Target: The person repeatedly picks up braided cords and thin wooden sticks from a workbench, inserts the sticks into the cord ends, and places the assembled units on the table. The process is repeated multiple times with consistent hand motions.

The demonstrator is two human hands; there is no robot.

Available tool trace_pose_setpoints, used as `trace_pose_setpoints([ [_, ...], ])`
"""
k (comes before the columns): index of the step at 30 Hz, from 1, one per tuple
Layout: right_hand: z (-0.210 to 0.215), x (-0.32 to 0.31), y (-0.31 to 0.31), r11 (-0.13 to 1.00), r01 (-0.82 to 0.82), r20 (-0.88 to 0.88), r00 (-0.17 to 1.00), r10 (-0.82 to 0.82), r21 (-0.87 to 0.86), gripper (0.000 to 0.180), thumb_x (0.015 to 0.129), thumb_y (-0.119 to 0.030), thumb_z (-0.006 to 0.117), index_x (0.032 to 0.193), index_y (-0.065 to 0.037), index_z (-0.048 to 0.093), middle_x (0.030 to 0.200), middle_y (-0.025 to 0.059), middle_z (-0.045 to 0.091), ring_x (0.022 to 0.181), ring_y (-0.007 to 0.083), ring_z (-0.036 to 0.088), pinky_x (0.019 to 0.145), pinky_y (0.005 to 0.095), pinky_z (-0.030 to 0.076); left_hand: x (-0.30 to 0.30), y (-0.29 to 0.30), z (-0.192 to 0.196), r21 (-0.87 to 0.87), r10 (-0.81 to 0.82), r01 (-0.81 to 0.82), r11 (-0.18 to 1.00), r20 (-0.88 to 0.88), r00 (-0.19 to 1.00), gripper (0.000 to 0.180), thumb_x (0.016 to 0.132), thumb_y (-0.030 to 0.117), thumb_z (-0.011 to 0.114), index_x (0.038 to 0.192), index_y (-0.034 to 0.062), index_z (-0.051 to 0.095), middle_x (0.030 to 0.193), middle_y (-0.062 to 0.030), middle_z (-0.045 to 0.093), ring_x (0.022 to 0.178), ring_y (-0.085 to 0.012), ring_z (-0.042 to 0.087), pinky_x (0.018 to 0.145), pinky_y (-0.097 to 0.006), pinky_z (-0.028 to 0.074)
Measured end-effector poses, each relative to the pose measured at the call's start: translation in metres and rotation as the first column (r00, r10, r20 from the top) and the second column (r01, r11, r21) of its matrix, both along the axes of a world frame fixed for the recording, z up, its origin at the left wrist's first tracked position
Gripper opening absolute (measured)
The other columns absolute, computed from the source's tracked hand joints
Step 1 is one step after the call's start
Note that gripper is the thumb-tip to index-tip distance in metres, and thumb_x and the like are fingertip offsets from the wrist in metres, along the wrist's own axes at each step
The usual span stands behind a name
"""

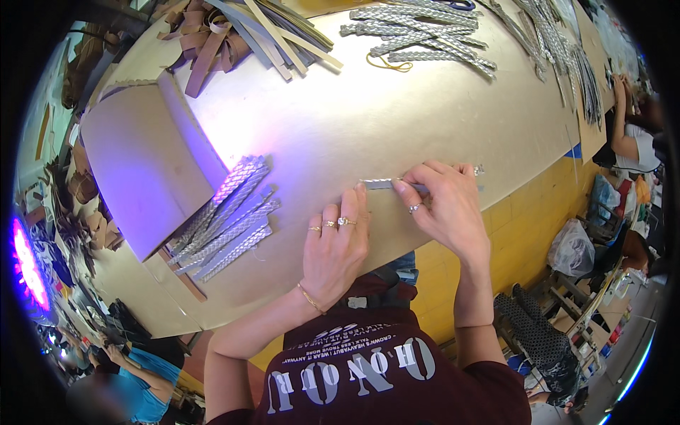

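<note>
A short, narrow strip [378, 185] lies across the bare tabletop between my hands, with a silver braided upper edge and a flat grey lower edge. My right hand [453, 212] pinches its right part between thumb and fingers, and the fingers cover that end. At the other end my left hand [334, 244] rests on the table, fingers bent and close together, its fingertips pressing the strip's tip. Left of my left hand, several silver braided strips [234, 227] lie in a loose pile.
Brown cardboard [142, 156] stands beside the left pile. Along the far side of the table [304, 134] lie brown and grey flat strips [212, 46], more braided strips [425, 32], a yellow loop [389, 66] and a hanging bundle [559, 57]. Other people sit at both sides.
</note>
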State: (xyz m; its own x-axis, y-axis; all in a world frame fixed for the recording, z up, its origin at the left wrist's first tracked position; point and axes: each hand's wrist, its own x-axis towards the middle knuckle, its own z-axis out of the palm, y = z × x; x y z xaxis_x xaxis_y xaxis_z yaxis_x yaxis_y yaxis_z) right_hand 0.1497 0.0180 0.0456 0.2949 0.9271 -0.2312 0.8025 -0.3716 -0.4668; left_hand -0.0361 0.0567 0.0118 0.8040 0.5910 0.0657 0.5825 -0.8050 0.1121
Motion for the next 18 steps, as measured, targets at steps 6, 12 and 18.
trace_pose_setpoints([
  [6,-0.002,-0.004,0.000,1.000,0.019,0.044,0.999,-0.020,0.006,0.018,0.087,-0.025,0.069,0.078,-0.009,0.068,0.072,0.0033,0.063,0.067,0.0215,0.059,0.076,0.0377,0.035,0.010,-0.014,0.003,-0.089,0.114,-0.105,0.991,0.107,0.988,0.056,0.085,0.018,0.068,0.136,-0.0001,0.053,0.133,-0.0128,0.053,0.117,-0.0260,0.054,0.098,-0.039,0.042],
  [12,-0.001,0.002,-0.003,0.998,0.048,0.072,0.996,-0.044,-0.049,0.024,0.090,-0.030,0.067,0.079,-0.010,0.069,0.068,0.0044,0.064,0.063,0.0246,0.060,0.077,0.0404,0.036,0.025,-0.021,-0.009,-0.284,0.035,-0.027,0.958,0.026,0.999,0.068,0.090,0.032,0.062,0.145,-0.0019,0.041,0.154,-0.0202,0.036,0.144,-0.0297,0.033,0.119,-0.045,0.026],
  [18,0.003,0.035,-0.015,0.996,0.083,-0.076,0.993,-0.086,-0.044,0.027,0.089,-0.032,0.070,0.076,-0.009,0.067,0.060,0.0042,0.062,0.055,0.0223,0.058,0.078,0.0366,0.034,0.023,-0.021,-0.011,-0.315,0.034,0.002,0.949,0.109,0.993,0.070,0.090,0.030,0.065,0.145,-0.0053,0.039,0.152,-0.0240,0.035,0.140,-0.0375,0.036,0.116,-0.048,0.029],
])
